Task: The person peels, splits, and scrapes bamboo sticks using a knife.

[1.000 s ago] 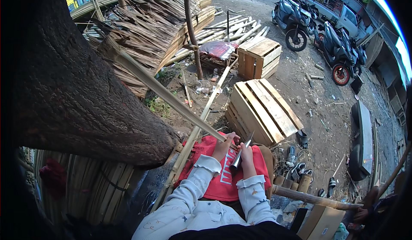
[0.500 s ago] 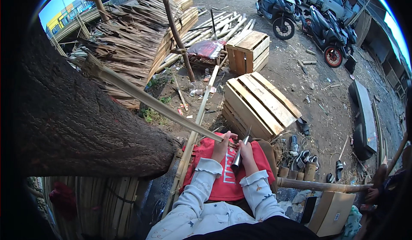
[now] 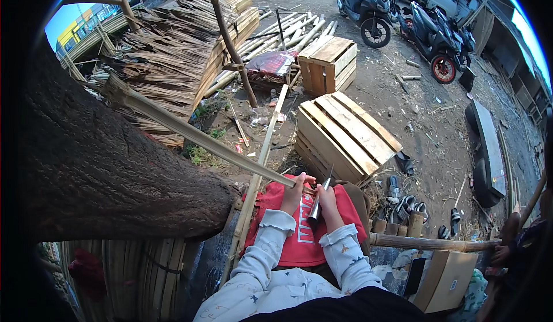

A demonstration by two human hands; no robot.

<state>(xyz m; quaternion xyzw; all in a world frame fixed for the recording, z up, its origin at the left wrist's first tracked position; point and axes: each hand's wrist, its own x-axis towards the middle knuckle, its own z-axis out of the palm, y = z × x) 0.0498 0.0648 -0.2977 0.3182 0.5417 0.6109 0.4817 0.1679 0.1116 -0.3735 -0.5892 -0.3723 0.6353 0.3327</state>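
My left hand [image 3: 292,195] is closed around the near end of a long split bamboo strip [image 3: 207,141]. The strip slants up and away to the far left, past the tree trunk. Just to the right, my right hand [image 3: 328,201] grips a knife [image 3: 314,211] with a shiny metal handle, its narrow blade pointing up and away from me. Both hands are close together above a red cloth [image 3: 281,244] with white lettering, spread over my lap. The fingers hide part of the knife and the strip's end.
A thick trunk [image 3: 132,178] fills the left side. Ahead are a slatted wooden crate [image 3: 345,132], a second crate [image 3: 325,63] and a stack of dried leaf panels [image 3: 167,63]. At right lie sandals [image 3: 403,207], a bamboo pole [image 3: 432,243] and a cardboard box [image 3: 443,281]; another person's hand [image 3: 500,256] shows there.
The view has shifted slightly, moving the surroundings a little left and up. Both hands keep their grips on the bamboo strip and knife, with only small movement.
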